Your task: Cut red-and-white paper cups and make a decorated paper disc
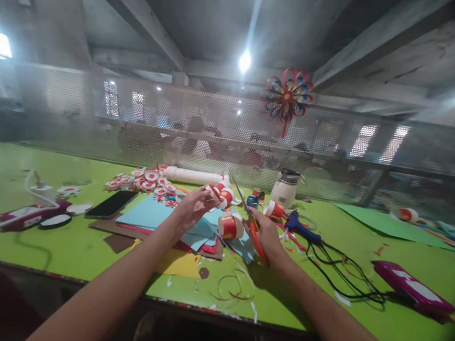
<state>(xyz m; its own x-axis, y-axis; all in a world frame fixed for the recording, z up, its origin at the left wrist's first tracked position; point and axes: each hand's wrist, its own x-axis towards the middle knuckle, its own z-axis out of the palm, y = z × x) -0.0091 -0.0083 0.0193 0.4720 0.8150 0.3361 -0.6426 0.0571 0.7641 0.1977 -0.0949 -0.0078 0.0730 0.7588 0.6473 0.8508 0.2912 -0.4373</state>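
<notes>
My left hand (193, 208) holds a small red and white paper piece (214, 191) above a stack of coloured paper sheets (151, 214). My right hand (266, 236) grips red-handled scissors (252, 226) whose blades point up and away. A red and white paper roll (230, 226) lies on the sheets between my hands. More such rolls (274, 210) stand just beyond.
On the green table (48, 240) lie a black phone (111, 204), a pile of red and white discs (144, 178), a white tube (193, 176), a white glue jar (284, 191), a blue glue gun (300, 226) with black cable, and purple power strips (411, 288). A mesh screen with a paper flower (287, 95) stands behind.
</notes>
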